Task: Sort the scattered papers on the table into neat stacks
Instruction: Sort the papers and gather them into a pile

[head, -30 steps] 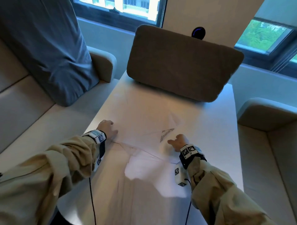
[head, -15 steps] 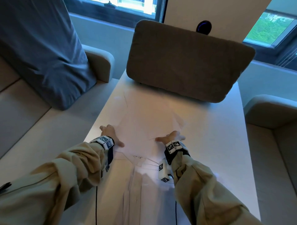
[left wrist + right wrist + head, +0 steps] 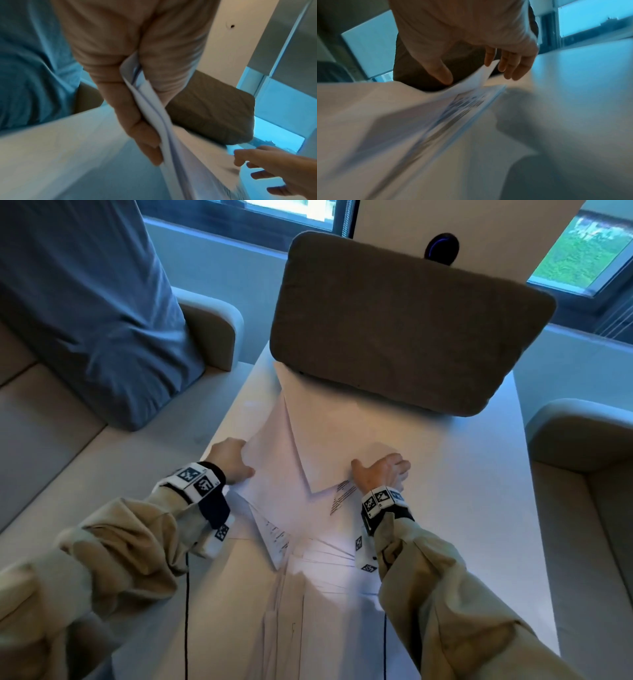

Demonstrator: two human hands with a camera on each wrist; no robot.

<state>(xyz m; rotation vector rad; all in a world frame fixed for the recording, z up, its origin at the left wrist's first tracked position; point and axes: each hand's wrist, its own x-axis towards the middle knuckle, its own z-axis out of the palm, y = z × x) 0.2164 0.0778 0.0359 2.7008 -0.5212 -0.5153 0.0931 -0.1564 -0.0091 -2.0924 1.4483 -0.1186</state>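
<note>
White papers (image 3: 308,446) lie fanned and overlapping down the middle of the white table (image 3: 479,508), some with printed text (image 3: 342,494). More sheets (image 3: 308,594) spread toward the near edge between my sleeves. My left hand (image 3: 229,460) grips the left edge of the upper sheets. In the left wrist view its thumb (image 3: 142,135) and fingers pinch several bent sheets (image 3: 154,115). My right hand (image 3: 382,470) rests at the sheets' right edge. In the right wrist view its fingers (image 3: 513,63) are fairly straight, and a lifted paper corner (image 3: 486,70) rises between them and the thumb.
A brown cushion (image 3: 404,320) stands on the far end of the table, over the papers' far tips. A blue-grey pillow (image 3: 85,302) leans on the beige sofa (image 3: 51,440) at left. An armchair (image 3: 582,440) flanks the right side. Thin black cables hang from both wrists.
Both hands have drawn inward, pushing the sheets into a narrower pile. My left hand has gone from lying on the paper to gripping its left edge. The head view has tilted down.
</note>
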